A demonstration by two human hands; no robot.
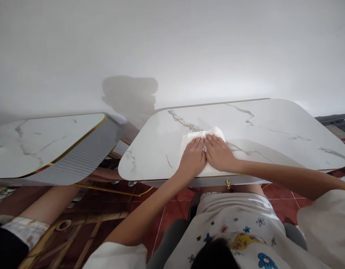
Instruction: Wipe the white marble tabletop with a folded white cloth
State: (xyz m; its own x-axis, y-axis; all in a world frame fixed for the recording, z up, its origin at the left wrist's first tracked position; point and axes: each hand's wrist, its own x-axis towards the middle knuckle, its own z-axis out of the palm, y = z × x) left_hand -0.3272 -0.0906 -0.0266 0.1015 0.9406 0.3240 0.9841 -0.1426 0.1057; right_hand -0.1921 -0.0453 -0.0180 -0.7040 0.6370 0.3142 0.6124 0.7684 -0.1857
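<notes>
A white folded cloth lies on the white marble-patterned tabletop, close to its near edge. My left hand rests flat on the cloth, fingers stretched forward. Beside it my right hand also lies flat on the cloth, and the two hands touch along their inner sides. The fingers of both are extended, not wrapped round the cloth. Much of the cloth is hidden under the palms.
A second marble-patterned table with a gold edge stands at the left, where another person's legs show beneath it. A plain wall rises behind both tables. A gold-coloured latch hangs below the near edge. Red tiles cover the floor.
</notes>
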